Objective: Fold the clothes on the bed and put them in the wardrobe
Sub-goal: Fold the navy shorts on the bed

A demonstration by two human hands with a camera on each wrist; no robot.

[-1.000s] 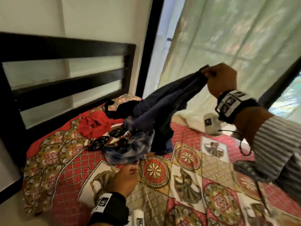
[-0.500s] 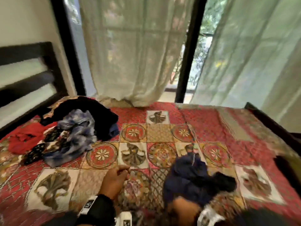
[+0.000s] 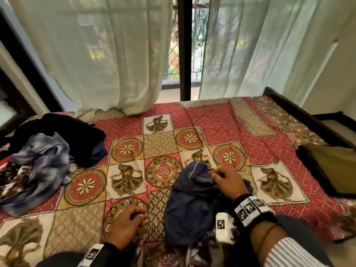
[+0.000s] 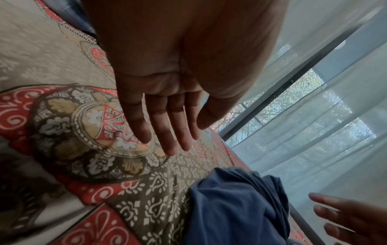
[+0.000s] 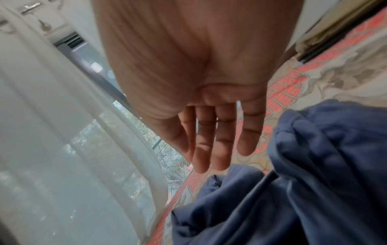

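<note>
At 5 o'clock on the bed (image 3: 212, 120), the navy garment (image 3: 192, 205) lies bunched; right hand (image 3: 229, 182) and left hand (image 3: 125, 222) are both unclenched, nothing held. Garment should be spread flat before the first fold is made.

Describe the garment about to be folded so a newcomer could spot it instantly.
Start at the patterned bedspread below the curtained window. Near its front edge, under the right hand, lies a crumpled navy garment. It lies alone and is plain dark blue, unlike the tie-dye, black and printed pile at the left.
</note>
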